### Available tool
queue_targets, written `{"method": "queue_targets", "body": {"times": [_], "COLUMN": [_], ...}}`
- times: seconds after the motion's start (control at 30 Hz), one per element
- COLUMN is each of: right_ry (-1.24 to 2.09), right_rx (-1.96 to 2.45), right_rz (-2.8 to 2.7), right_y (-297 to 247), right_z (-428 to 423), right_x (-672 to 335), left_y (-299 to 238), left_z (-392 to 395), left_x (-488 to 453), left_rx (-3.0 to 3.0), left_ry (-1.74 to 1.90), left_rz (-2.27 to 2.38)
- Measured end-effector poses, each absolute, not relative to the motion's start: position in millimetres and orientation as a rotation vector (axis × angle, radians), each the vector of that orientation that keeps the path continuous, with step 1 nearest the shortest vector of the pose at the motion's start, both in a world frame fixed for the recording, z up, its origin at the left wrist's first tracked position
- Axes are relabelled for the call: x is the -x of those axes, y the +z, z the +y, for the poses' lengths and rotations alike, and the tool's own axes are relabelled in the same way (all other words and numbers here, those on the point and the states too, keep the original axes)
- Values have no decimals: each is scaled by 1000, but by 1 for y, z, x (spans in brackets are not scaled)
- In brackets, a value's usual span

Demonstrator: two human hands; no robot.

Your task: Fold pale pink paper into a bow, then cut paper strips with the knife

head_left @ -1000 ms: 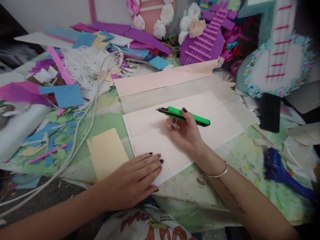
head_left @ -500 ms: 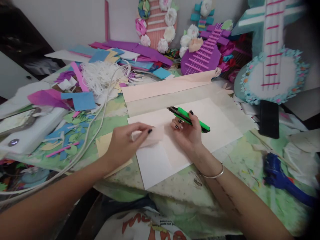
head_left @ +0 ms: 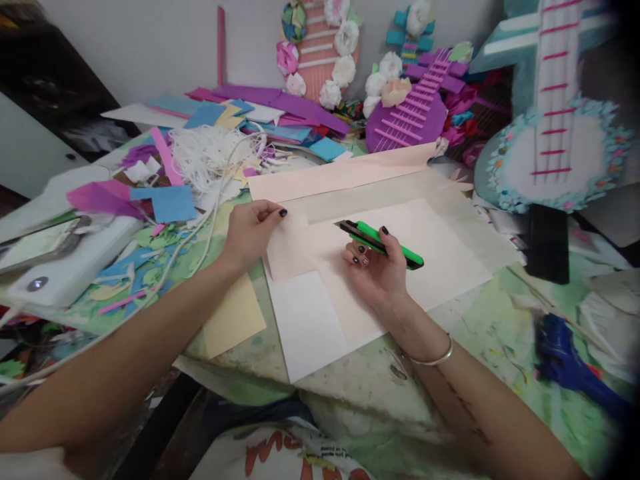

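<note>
My right hand is closed round a green utility knife, its black tip pointing left above the paper. My left hand pinches the far left corner of a pale pink sheet that lies across the table. Under the pink sheet a white sheet shows at the near left. A yellow card lies left of the white sheet, partly under my left forearm.
Coloured paper scraps and a tangle of white cord crowd the left. Foam guitar models, one purple and one teal and white, stand at the back. A black block and a blue tool lie at the right.
My left hand has left the near edge of the sheet and carried the pink sheet's corner away from me to the far left. The right hand has kept the knife nearly still.
</note>
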State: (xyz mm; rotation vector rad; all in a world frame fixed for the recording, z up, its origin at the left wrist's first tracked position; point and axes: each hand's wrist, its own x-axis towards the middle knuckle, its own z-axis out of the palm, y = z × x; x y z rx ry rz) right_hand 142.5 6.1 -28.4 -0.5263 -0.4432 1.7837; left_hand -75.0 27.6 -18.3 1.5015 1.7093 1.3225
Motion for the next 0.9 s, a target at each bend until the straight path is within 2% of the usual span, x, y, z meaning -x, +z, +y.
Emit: {"method": "queue_targets", "body": {"times": [0.2,0.6,0.9], "right_ry": [1789,1815,1807], "right_rx": [553,570,569], "right_rz": [-419,-373,-385], "right_y": [-27,-25,-26], "right_z": [5,5,5], "right_x": [-142,-140,-140], "left_y": [-31,-22,-25], "left_z": [32,45,36], "left_x": [80,63,76], "left_rx": [-1419,-1662,-1501], "left_ry": [1330,1263,1288], "left_rz": [1752,1705,1768]}}
